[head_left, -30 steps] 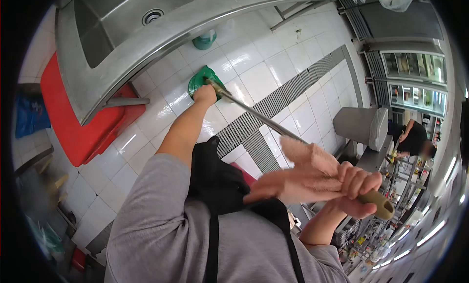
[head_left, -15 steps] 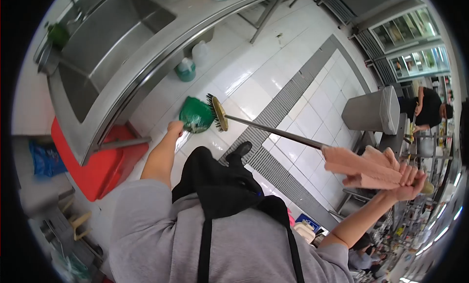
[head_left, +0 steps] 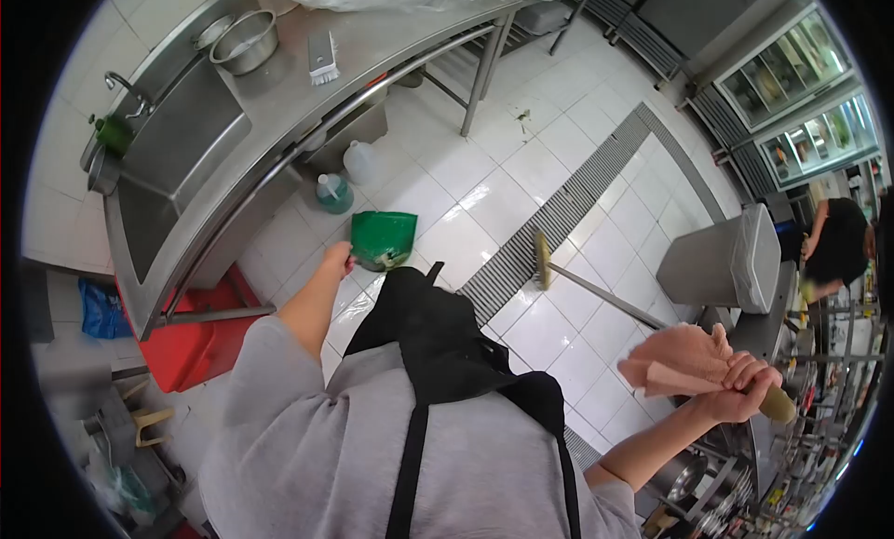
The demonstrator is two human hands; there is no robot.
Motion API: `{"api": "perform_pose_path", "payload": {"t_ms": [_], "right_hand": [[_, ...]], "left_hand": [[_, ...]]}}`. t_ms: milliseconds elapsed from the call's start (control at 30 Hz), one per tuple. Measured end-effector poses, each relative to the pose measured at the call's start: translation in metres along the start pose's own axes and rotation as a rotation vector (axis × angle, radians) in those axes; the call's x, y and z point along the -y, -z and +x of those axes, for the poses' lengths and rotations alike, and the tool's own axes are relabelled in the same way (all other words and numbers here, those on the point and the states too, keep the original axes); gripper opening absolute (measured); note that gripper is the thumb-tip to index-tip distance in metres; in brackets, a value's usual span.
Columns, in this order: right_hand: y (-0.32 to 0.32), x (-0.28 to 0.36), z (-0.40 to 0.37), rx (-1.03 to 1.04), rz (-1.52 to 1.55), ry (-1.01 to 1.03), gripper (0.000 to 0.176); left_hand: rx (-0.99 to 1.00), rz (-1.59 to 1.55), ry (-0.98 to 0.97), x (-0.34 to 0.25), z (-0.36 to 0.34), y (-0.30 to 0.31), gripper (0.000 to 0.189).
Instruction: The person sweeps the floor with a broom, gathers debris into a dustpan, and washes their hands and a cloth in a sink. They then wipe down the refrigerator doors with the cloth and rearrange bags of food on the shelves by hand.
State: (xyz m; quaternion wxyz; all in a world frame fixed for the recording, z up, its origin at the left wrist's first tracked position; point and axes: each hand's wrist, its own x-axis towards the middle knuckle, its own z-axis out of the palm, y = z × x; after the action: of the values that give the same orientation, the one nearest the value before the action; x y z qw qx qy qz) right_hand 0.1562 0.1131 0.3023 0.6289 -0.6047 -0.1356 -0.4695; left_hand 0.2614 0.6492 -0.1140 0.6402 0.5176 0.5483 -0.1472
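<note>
My left hand (head_left: 341, 258) is closed on the near side of a green dustpan (head_left: 384, 234), low over the white floor tiles. Some pale and leafy scraps lie along the dustpan's near edge. Out to the right, my right hand (head_left: 751, 383) wraps round the upper end of a broom (head_left: 605, 295), with a pink cloth (head_left: 678, 357) bunched against the handle. The broom's head (head_left: 542, 260) is at the floor drain grating, apart from the dustpan.
A steel sink counter (head_left: 270, 120) runs along the left, with a red bin (head_left: 200, 348) below it. Bottles (head_left: 333, 195) stand under the counter. A lined grey trash bin (head_left: 712, 257) is at the right, near another person (head_left: 833, 246). Green scraps (head_left: 524, 120) lie on the far tiles.
The broom head has swung away from the dustpan to the right, onto the grating. My right hand has come slightly lower and inward. The view has shifted, showing more of the counter.
</note>
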Motion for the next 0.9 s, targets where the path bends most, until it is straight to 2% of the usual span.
{"api": "perform_pose_path", "payload": {"t_ms": [167, 267, 400, 500, 633, 700, 733, 800, 833, 900], "right_hand": [[0.019, -0.087, 0.053, -0.056, -0.112, 0.061, 0.018], [0.031, -0.159, 0.095, -0.169, -0.280, -0.038, 0.020], [0.035, -0.252, 0.152, -0.161, -0.256, -0.034, 0.021], [0.035, -0.292, 0.199, -0.180, -0.352, -0.086, 0.024], [0.045, -0.341, 0.244, -0.116, -0.355, -0.086, 0.026], [0.042, -0.363, 0.275, -0.151, -0.343, -0.139, 0.028], [0.042, -0.373, 0.291, -0.139, -0.350, -0.135, 0.028], [0.039, -0.396, 0.333, -0.158, -0.347, -0.147, 0.027], [0.034, -0.405, 0.351, -0.118, -0.382, -0.112, 0.026], [0.041, -0.430, 0.388, 0.046, -0.237, -0.054, 0.023]], "left_hand": [[0.041, 0.039, -0.042, -0.031, 0.009, -0.112, 0.011], [0.075, 0.045, -0.073, -0.057, 0.031, -0.189, 0.012], [0.083, 0.052, -0.049, -0.104, 0.051, -0.292, 0.011], [0.060, 0.063, -0.002, -0.128, 0.063, -0.358, 0.011], [0.040, -0.028, 0.063, -0.149, 0.080, -0.412, 0.011], [-0.005, 0.080, 0.075, -0.154, 0.088, -0.439, 0.026], [0.002, 0.074, 0.086, -0.158, 0.094, -0.450, 0.026], [0.150, 0.911, -0.080, -0.176, 0.095, -0.476, 0.036], [0.172, 1.421, -0.376, -0.186, 0.092, -0.488, 0.043], [-0.417, 1.343, -0.712, -0.210, -0.002, -0.531, 0.052]]}}
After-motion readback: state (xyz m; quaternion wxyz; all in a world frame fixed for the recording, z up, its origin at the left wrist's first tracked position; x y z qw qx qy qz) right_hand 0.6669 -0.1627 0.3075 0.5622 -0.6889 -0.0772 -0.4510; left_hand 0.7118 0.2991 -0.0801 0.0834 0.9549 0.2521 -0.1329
